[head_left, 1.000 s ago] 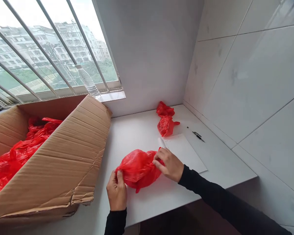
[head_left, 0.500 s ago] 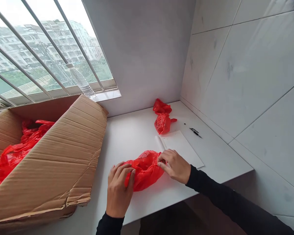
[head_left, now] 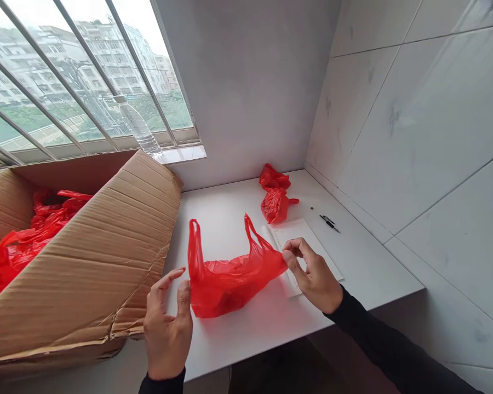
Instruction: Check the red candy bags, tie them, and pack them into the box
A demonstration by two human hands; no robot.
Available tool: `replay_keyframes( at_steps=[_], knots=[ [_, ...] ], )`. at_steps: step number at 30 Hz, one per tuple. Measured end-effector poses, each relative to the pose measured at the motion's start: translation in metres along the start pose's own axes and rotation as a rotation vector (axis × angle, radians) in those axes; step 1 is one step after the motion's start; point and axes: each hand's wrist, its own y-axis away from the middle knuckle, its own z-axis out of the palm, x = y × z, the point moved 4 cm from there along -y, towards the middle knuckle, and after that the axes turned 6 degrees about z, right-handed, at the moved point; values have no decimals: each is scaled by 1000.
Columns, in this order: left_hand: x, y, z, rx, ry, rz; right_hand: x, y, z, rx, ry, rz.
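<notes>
A thin red plastic bag (head_left: 230, 284) lies on the white table, its two handle loops standing up and something darker showing faintly inside. At its right side my right hand (head_left: 312, 273) pinches the bag's edge between thumb and fingers. My left hand (head_left: 168, 320) is beside the bag's left end, thumb and fingers apart, with nothing held. Behind my right hand lies an open notebook (head_left: 308, 241), partly covered by the hand and the bag.
A large cardboard box (head_left: 102, 257) with red bags inside fills the left. Two bundled red bags (head_left: 275, 206) sit near the back wall, with a black pen (head_left: 330, 222) to their right. A clear bottle (head_left: 138, 128) stands on the windowsill.
The bag has spread wider and its handles now stand up. My left hand has let go, moved left and opened. My right hand has moved right, pulling the bag's edge along.
</notes>
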Motion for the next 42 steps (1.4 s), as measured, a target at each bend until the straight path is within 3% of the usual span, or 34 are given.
replay_keyframes(
  at_steps=[4,6,8,11,13,17,20,22,24,27,29,33,36,38,42],
  knots=[
    [24,1,18,-190,66,33,-11,3,21,-129,121,-93],
    [30,2,21,-178,64,82,-16,4,28,-200,186,-137],
    [28,1,14,-95,57,69,-20,6,25,-230,149,-118],
    [19,-2,-12,80,4,-49,-24,7,0,-88,-42,-32],
    [12,-3,-28,127,41,-202,-28,8,-19,45,-139,6],
    [8,-2,-38,76,378,-448,-48,19,-32,141,-106,-43],
    [14,0,-35,-22,476,-476,-76,36,-30,290,-56,-273],
    [18,1,-32,-76,467,-490,-92,44,-16,213,55,-473],
    [21,2,-30,-91,487,-503,-96,43,7,-19,264,-584],
    [22,3,-29,-69,535,-492,-76,28,35,-329,507,-506],
    [20,4,-31,-48,545,-474,-61,18,40,-418,526,-390],
    [20,6,-43,-61,378,-441,-53,10,30,-430,486,-235],
    [26,5,-52,-60,294,-361,-54,15,27,-494,600,-281],
    [28,5,-55,-46,366,-336,-55,16,25,-489,638,-312],
    [23,8,-52,-38,605,-429,-68,6,9,-362,476,-238]
  ],
)
